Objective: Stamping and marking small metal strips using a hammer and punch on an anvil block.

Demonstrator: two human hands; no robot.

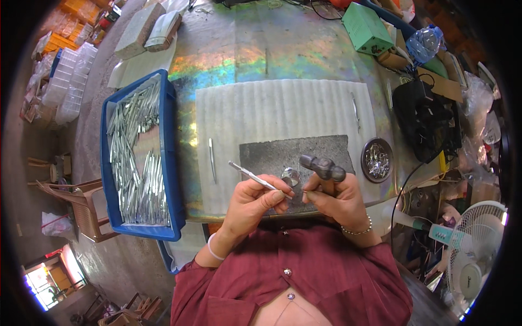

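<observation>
My left hand (251, 205) is closed on a slender silver metal rod (249, 174), which slants up and to the left; what kind of tool it is I cannot make out. My right hand (343, 204) grips a hammer (323, 168) with a dark metal head and a wooden handle. Its thumb and forefinger are pinched close to the rod's lower end; any small piece between them is too small to name. Just beyond both hands, a round shiny metal piece (291, 175) sits on a dark grey slab (261, 154).
White foam matting (234, 108) lies under the slab, with a thin metal tool (212, 163) at left and another (355, 111) at right. A blue tray (173, 163) holds many metal rods. Small metal parts fill a round dish (364, 164). A green box (365, 30) and fan (478, 244) are rightward.
</observation>
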